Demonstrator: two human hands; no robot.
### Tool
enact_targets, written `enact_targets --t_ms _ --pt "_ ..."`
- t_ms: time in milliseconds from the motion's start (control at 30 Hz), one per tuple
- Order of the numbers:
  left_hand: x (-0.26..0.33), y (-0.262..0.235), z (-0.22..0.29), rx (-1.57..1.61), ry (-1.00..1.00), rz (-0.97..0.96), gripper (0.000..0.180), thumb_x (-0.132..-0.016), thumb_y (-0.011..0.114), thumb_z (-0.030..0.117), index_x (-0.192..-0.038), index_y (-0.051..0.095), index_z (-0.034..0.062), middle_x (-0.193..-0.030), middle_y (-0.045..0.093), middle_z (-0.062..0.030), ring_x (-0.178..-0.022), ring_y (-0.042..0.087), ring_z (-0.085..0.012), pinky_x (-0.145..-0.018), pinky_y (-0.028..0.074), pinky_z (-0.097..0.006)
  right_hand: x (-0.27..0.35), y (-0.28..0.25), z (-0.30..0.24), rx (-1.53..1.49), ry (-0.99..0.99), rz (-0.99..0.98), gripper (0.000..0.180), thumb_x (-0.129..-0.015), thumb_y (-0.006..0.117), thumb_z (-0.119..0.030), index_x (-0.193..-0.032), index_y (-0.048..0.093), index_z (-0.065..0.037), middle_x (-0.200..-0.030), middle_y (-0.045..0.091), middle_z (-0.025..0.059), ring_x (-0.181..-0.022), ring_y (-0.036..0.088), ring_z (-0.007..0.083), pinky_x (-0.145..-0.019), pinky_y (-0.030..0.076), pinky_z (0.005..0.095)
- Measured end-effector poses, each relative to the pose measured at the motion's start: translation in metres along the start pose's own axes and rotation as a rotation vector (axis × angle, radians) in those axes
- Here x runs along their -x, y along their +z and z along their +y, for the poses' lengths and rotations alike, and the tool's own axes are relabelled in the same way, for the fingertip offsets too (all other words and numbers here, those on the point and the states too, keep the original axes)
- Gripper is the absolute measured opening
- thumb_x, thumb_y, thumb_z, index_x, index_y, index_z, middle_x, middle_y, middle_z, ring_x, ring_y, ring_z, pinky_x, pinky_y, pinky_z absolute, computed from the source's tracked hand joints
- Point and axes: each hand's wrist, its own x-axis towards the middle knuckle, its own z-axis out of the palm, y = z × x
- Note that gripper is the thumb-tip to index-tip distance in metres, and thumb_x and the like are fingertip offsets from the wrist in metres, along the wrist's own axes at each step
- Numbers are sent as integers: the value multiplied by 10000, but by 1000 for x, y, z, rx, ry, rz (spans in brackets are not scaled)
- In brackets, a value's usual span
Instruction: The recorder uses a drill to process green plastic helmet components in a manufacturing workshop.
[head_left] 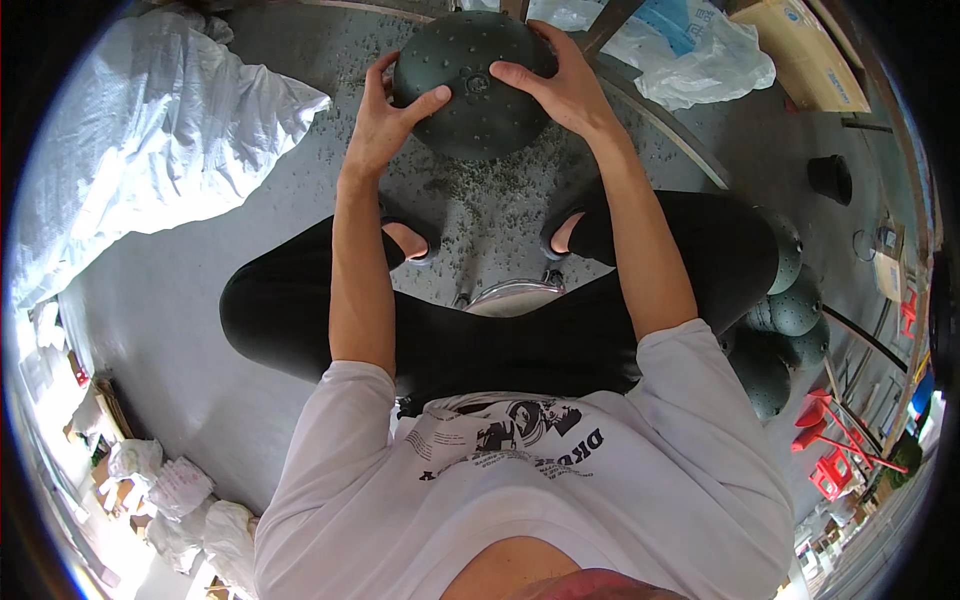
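A large dark green ball (470, 125), studded with small bumps and bearing a round mark on top, is held between both my hands at the far middle. My left hand (383, 122) curves round its left side, thumb pressed on the upper surface. On the opposite side my right hand (572, 88) grips it, its thumb reaching toward the round mark. The fingertips behind the ball are partly hidden. Small dark bits (480, 195) lie scattered over the grey floor below the ball and around my feet.
Several similar green balls (795, 300) are piled beside my right knee. A white woven sheet (180, 130) spreads at the left. Clear plastic bags (710, 65), a cardboard box (800, 50) and a black bucket (830, 179) stand right. Red plastic items (832, 470) lie farther off.
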Motion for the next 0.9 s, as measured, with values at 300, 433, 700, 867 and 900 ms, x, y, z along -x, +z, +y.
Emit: enact_targets --t_ms 300,433,700,867,900 --pt "-1 -2 17 -30 9 126 1049 -745 893 500 -1477 409 -74 -1243 600 -258 -1106 662 -322 -916 554 -380 -2 5 -14 -40 35 -6 960 -811 788 -626 -1496 480 -27 -1403 590 233 -1297 589 336 -1081 465 418" --pt "2 0 28 -21 -19 159 1031 -754 880 507 -1460 426 -90 -1166 626 -224 -1036 684 -285 -884 560 -352 -1 8 -25 -57 70 53 905 -815 781 -621 -1463 534 -38 -1313 658 210 -1212 649 312 -1034 498 401" --pt "-1 0 33 -26 22 184 985 -767 871 499 -1430 461 -102 -1111 646 -206 -968 698 -265 -843 567 -338 -1 7 -33 -80 81 72 863 -819 777 -609 -1430 570 -36 -1264 684 201 -1153 677 300 -1001 519 385" --pt "-1 1 32 -38 25 200 977 -764 866 516 -1418 481 -98 -1091 656 -198 -956 702 -253 -830 568 -331 0 9 -32 -76 66 97 851 -827 764 -614 -1420 580 -33 -1256 686 206 -1143 681 304 -993 523 386" --pt "-1 0 31 -20 23 199 974 -765 866 516 -1418 483 -95 -1085 658 -198 -947 704 -253 -822 569 -331 1 10 -32 -63 60 104 851 -827 763 -616 -1418 582 -32 -1254 687 207 -1141 682 306 -992 523 387"
